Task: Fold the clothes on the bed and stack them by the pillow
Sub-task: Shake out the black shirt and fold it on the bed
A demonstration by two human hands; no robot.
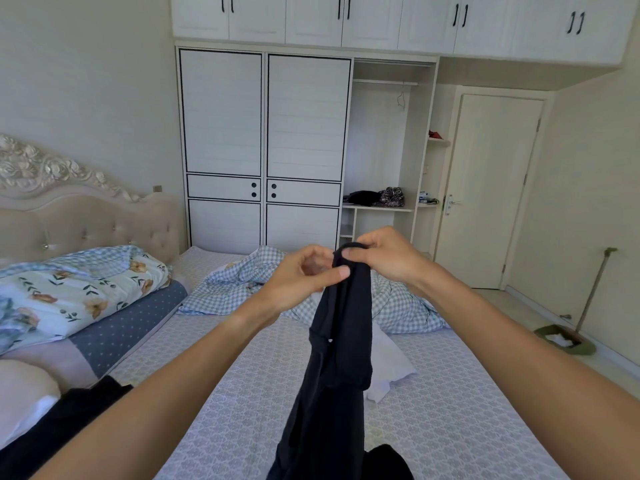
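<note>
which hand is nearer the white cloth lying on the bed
Right. The right hand is above and beyond the white cloth; the left hand is farther left. Both grip the black garment.

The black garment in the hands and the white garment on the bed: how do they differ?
The black garment hangs lifted, pinched at its top by the left hand and right hand; the white garment lies untouched on the bed. The black one is stretched long, the white one crumpled and partly hidden behind it. Neither is folded yet.
</note>
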